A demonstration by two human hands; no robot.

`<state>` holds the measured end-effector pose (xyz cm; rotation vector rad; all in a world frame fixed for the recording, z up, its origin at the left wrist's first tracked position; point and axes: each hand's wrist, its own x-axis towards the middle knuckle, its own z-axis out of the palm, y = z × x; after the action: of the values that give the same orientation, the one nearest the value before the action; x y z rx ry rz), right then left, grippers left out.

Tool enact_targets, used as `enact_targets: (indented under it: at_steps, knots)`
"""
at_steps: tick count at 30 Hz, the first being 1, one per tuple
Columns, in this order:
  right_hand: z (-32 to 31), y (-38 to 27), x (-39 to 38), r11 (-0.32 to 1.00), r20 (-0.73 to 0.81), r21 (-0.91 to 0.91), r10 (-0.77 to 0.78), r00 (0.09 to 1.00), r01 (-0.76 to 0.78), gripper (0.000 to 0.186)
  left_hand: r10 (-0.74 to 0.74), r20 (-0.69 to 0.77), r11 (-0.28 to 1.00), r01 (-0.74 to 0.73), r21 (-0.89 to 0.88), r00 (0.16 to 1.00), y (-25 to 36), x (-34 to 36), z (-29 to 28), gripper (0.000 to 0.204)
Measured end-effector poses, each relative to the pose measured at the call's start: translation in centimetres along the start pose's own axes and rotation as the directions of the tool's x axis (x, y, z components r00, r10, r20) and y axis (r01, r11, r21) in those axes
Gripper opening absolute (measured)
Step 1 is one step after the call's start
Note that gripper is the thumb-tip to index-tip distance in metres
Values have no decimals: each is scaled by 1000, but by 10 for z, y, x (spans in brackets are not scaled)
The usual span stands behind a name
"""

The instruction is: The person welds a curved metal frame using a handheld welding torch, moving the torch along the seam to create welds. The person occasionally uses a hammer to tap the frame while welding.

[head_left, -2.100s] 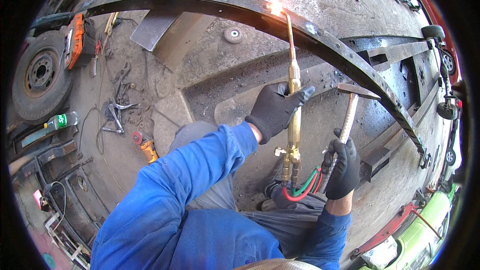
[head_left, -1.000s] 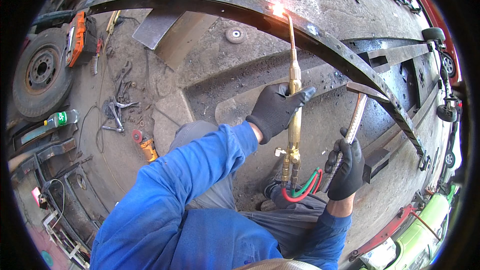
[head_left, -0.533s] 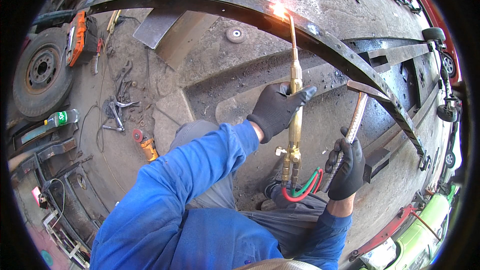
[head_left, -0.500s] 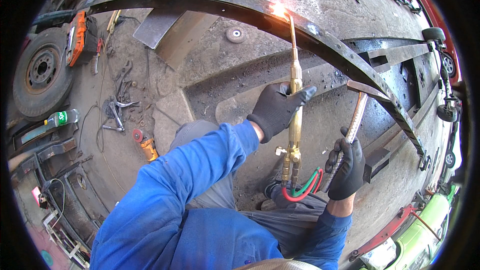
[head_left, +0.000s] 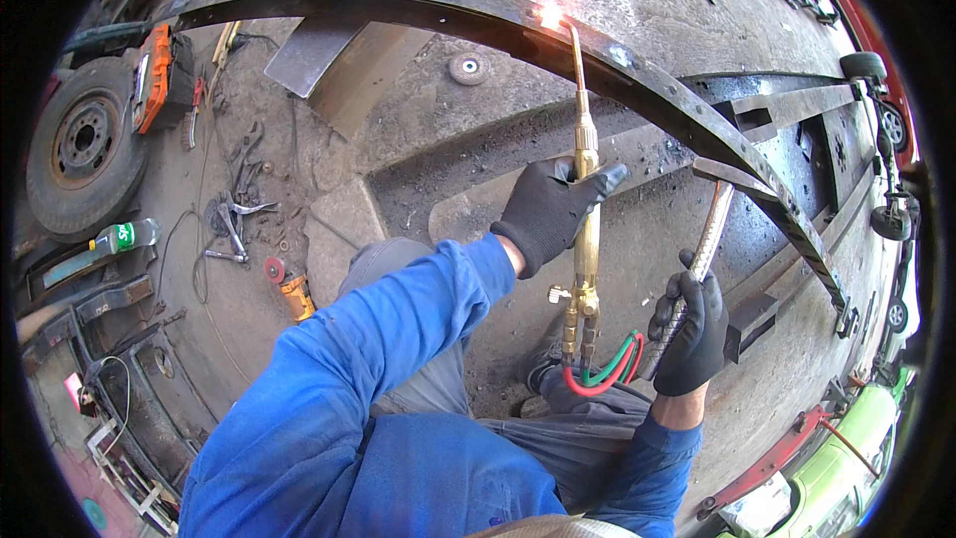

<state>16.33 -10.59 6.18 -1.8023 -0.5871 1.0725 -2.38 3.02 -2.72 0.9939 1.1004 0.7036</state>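
Wrapped round a brass gas torch (head_left: 588, 239) is my left hand (head_left: 554, 213), in a dark glove. The torch stands nearly upright in view, its bent copper tip (head_left: 577, 55) against a long dark steel beam (head_left: 458, 22). A bright glow (head_left: 550, 14) burns on the beam at the tip. Red and green hoses (head_left: 609, 371) run from the torch's lower end. My right hand (head_left: 689, 331), gloved too, is closed round the patterned handle of a hammer (head_left: 710, 229). The hammer's head lies close to the beam's right part; whether they touch I cannot tell.
An angle grinder (head_left: 290, 289), locking pliers (head_left: 234, 224) and a plastic bottle (head_left: 125, 235) lie at the left. Beyond them are a tyre (head_left: 85, 147) and an orange case (head_left: 154, 78). A small disc (head_left: 469, 68) rests on the concrete past my left hand. Steel channels (head_left: 797, 108) lie at the right.
The torch has shifted slightly left, its tip and the glow moving a little left along the beam. My right hand and the hammer have hardly moved.
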Motion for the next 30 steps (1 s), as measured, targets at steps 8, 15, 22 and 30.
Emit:
enact_targets:
  at_steps: [8,15,22,30]
  knots:
    - [0,0,-1,1000,-6,21,16,1000,-15,42,19,6,1000,-20,11,1000,2,-1,0,52]
    - [-1,1,0,1000,2,20,13,1000,-13,42,-61,25,998,61,-3,998,2,-4,2,51]
    - [-1,1,-1,999,0,40,22,1000,-22,41,-47,20,999,47,-4,999,1,-4,2,51]
    - [-1,2,-1,999,3,45,26,1000,-27,40,-27,13,1000,27,-9,1000,4,-3,1,53]
